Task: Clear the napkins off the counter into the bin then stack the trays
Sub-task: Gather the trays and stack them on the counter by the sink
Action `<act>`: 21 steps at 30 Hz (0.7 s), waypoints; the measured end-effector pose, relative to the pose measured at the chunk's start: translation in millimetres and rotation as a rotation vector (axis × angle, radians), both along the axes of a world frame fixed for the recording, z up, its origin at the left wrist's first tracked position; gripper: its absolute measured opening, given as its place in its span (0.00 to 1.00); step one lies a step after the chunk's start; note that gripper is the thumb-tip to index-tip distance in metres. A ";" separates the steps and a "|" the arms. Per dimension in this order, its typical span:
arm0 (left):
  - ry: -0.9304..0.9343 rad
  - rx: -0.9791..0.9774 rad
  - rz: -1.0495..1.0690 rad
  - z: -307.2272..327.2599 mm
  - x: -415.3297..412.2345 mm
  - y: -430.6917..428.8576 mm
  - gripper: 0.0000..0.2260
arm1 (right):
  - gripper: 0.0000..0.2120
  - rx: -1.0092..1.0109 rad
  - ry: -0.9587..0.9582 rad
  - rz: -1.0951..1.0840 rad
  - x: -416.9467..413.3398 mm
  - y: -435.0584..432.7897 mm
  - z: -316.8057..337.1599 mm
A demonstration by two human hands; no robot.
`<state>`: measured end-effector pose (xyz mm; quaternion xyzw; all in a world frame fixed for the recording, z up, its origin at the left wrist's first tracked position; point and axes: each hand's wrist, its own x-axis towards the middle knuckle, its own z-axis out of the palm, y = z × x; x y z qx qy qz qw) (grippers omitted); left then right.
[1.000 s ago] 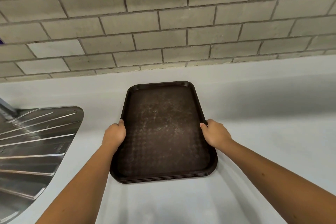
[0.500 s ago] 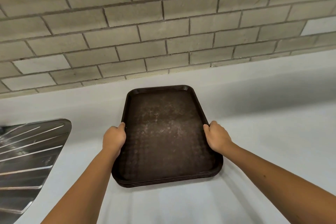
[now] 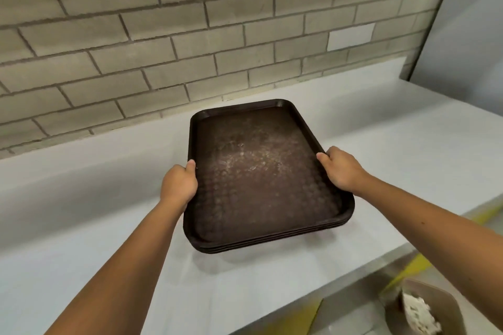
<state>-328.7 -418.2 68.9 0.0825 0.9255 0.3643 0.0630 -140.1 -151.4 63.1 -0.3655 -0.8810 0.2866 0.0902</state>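
A stack of dark brown trays (image 3: pixel 261 171) sits in the middle of the white counter (image 3: pixel 81 226), its short end toward the brick wall. My left hand (image 3: pixel 178 185) grips the stack's left rim, thumb on top. On the opposite rim my right hand (image 3: pixel 341 168) grips the same way. The top tray is bare, with pale scuffs. Down at the bottom right, below the counter edge, a tan bin (image 3: pixel 441 304) holds crumpled white napkins (image 3: pixel 417 311).
A grey brick wall (image 3: pixel 190 35) backs the counter. The counter's front edge runs diagonally at the lower right, with floor and yellow markings (image 3: pixel 408 269) beyond it. A pale panel (image 3: pixel 468 22) stands at the far right.
The view has swung right: the steel drainboard on the left has left the frame and the bin has come in at bottom right. Both hands keep their hold on the tray stack.
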 end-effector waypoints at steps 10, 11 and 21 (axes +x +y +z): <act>-0.097 0.135 -0.016 -0.1 131.0 169.7 0.21 | 0.18 0.081 -0.041 -0.043 144.4 166.5 26.0; -0.116 0.152 -0.014 1.7 140.7 183.8 0.20 | 0.18 0.087 -0.057 -0.038 154.7 180.0 29.4; -0.183 0.232 -0.005 11.0 176.4 308.3 0.22 | 0.16 0.099 -0.030 -0.071 197.1 304.7 38.9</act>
